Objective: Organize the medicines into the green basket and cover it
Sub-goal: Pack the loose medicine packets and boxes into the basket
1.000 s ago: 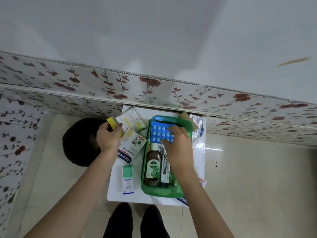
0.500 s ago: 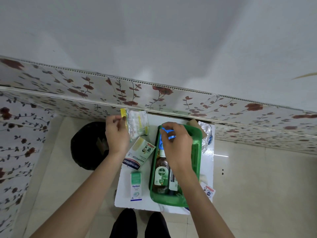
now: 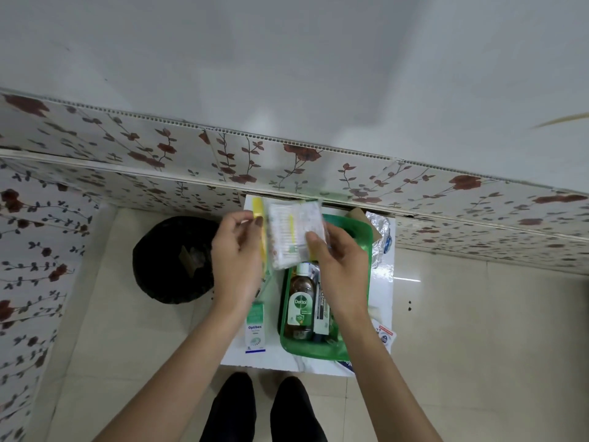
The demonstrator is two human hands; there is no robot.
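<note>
Above the green basket [image 3: 366, 247], both hands grip one clear packet [image 3: 294, 237].

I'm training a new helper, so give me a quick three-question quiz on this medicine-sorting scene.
1. True or false: the Dettol bottle lies inside the green basket.
2. Which hands grip the clear packet? A) left only B) right only C) both
3. Fill in: the Optibex box lies on the white board, to the ____ of the basket.

Key: 1 true. 2 C: left hand and right hand both hold it. 3 left.
</note>
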